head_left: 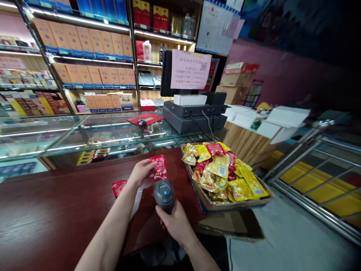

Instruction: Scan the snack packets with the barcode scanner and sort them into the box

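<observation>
Dark scanner partly hidden at its handle by the right hand

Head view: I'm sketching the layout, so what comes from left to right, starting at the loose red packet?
Loose red packet, left hand, handheld scanner, box of packets, metal railing.

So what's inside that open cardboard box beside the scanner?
Gold, yellow and red packets fill the cardboard box; the top ones cover its bottom, so anything lower can't be seen.

Printed red packet; blue-lit dark scanner near it
</observation>
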The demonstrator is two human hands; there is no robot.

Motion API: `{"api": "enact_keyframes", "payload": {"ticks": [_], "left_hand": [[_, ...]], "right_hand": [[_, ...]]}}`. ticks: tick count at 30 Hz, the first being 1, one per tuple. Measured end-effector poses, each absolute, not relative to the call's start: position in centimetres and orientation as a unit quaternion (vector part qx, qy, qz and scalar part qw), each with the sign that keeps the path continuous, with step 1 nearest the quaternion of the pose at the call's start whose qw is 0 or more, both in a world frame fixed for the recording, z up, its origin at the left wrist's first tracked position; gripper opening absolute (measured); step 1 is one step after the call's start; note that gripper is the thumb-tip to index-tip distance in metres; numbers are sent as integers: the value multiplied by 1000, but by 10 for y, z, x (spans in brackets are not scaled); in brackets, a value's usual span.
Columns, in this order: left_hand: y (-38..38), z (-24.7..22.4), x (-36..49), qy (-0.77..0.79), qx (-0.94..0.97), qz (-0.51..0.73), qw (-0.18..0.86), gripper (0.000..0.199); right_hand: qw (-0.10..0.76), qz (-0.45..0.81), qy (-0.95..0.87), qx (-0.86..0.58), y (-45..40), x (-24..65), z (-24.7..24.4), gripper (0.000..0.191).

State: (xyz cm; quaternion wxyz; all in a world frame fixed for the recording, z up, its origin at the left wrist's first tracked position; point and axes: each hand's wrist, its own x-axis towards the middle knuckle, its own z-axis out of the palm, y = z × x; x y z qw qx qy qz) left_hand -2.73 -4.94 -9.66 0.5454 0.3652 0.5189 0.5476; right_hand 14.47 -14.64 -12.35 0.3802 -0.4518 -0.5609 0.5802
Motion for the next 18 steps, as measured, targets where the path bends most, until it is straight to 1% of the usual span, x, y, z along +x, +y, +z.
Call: {"api": "enact_keyframes", "payload": {"ticks": [3, 8, 18], "left_hand": [[-49, -96, -28, 521, 365, 550, 540, 43], [-52, -97, -30, 511, 362, 559, 544, 43], [-58, -91, -30, 494, 369, 574, 540, 40]], "right_hand": [[375, 576, -565, -456, -147, 143, -121, 40], [359, 591, -565, -449, -147, 139, -119, 35], [368, 597, -549, -454, -144, 132, -120, 32]]}}
